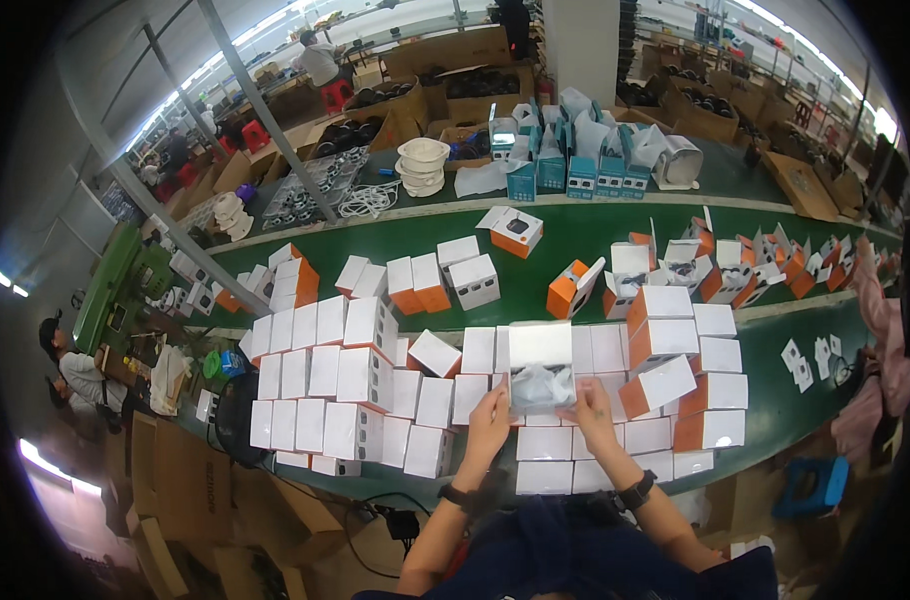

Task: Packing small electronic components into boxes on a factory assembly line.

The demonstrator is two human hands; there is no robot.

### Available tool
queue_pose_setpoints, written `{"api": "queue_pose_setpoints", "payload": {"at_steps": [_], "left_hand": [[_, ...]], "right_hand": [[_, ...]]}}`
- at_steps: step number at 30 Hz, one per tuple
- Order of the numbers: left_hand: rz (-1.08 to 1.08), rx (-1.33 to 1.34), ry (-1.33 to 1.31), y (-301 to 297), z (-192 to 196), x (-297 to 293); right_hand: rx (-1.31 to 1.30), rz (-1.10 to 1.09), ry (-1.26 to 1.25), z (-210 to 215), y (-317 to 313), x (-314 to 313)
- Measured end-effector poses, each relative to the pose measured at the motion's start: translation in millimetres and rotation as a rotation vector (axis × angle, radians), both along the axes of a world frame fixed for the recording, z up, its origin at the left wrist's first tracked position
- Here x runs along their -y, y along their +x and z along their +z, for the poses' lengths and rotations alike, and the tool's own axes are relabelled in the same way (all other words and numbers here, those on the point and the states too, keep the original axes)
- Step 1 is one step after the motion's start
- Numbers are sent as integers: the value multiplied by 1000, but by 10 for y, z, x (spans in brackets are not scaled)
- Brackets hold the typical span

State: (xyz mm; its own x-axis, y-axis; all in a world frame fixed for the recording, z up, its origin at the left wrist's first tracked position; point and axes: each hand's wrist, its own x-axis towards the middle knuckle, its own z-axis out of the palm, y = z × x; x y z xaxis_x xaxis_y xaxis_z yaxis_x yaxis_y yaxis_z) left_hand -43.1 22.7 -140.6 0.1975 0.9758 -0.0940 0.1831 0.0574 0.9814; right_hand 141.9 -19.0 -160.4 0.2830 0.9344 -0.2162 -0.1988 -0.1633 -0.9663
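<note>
In front of me I hold an opened white carton between both hands, its lid flap standing up. Inside it lies something in a clear or pale plastic bag; what the bag contains cannot be made out. My left hand grips the carton's left side, and my right hand grips its right side near the lower corner. Beneath and around the hands are rows of closed white-and-orange cartons. A taller stack of cartons stands left of my left hand, and another stack is beyond my right hand.
A green conveyor belt runs across behind the cartons, with several opened orange-and-white boxes at its right. Teal boxes stand on the far bench beside stacked white bowl-shaped parts. A pink sleeve shows at the right edge.
</note>
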Motion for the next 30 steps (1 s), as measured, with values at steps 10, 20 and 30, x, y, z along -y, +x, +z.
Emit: {"api": "queue_pose_setpoints", "payload": {"at_steps": [10,20,30], "left_hand": [[-15,-187,185,581,-129,-1760],[-204,-474,93,412,-614,-2142],[-124,79,17,-904,1556,-819]], "right_hand": [[554,-128,163,122,288,-1770],[727,42,-54,-425,519,-1787],[343,428,-208,1753,457,158]]}}
